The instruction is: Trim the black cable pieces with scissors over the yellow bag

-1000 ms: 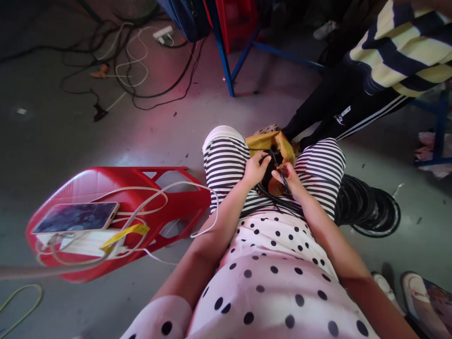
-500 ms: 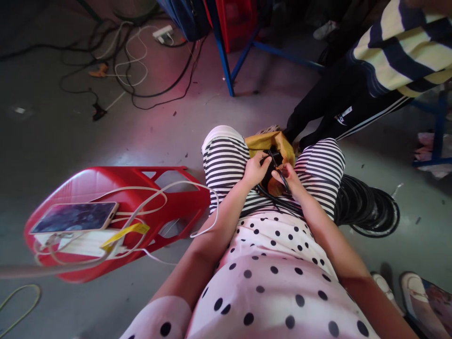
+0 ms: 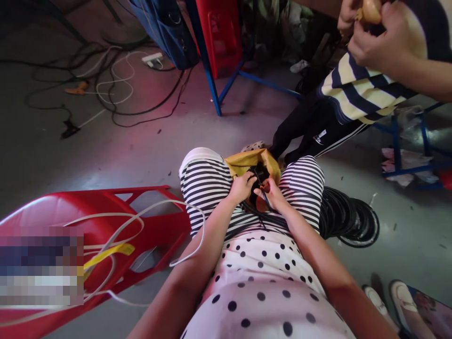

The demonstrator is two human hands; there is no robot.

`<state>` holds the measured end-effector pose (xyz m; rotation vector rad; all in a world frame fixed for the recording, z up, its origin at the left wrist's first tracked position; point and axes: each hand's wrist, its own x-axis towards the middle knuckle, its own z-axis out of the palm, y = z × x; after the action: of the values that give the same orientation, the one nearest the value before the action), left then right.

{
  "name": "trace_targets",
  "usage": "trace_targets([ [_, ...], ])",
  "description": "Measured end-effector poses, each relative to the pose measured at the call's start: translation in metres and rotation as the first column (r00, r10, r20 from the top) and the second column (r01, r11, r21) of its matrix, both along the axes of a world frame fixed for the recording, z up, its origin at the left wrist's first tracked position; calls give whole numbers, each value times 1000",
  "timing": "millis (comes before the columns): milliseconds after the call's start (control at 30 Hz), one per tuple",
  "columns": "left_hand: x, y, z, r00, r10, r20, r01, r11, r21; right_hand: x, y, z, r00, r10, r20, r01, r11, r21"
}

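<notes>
Between my knees, my left hand (image 3: 243, 186) is closed on a thin black cable (image 3: 259, 181). Close beside it, my right hand (image 3: 272, 194) pinches the same cable, with a small orange piece at its fingertips that is too small to name. Both hands are over the mouth of a yellow bag (image 3: 243, 161), which has dark things inside. More black cable runs across my lap below the hands. The cable ends are hidden by my fingers and the bag.
A red plastic stool (image 3: 155, 222) with white cords lies at my left. Coiled black cable (image 3: 353, 214) rests on the floor at my right. A person in a striped top (image 3: 356, 87) stands ahead, holding a round tan thing (image 3: 372, 11). Loose cords (image 3: 116, 113) lie far left.
My view has tilted up and shifted to the right, so the other person's hands now show. My hands keep hold of the cable, with only slight finger movement.
</notes>
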<state>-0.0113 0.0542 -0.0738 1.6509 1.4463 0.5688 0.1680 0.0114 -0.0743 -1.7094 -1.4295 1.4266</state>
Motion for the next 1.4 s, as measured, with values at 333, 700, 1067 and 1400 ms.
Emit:
trace_targets([
  [333,1,4,-4,999,38,-10,-38,999,-29,-2,4,-8,998,-31,-60,26,997,-75],
  [700,2,3,-5,996,-65,57,67,998,-22,1,8,3,977,-72,-198,44,988,-145],
  [1067,3,5,-2,1000,-13,2,13,999,-52,4,11,-13,985,-44,-168,24,992,-122],
  [1400,3,3,-5,998,-56,-10,55,997,-62,2,13,-2,980,-42,-197,5,983,-185],
])
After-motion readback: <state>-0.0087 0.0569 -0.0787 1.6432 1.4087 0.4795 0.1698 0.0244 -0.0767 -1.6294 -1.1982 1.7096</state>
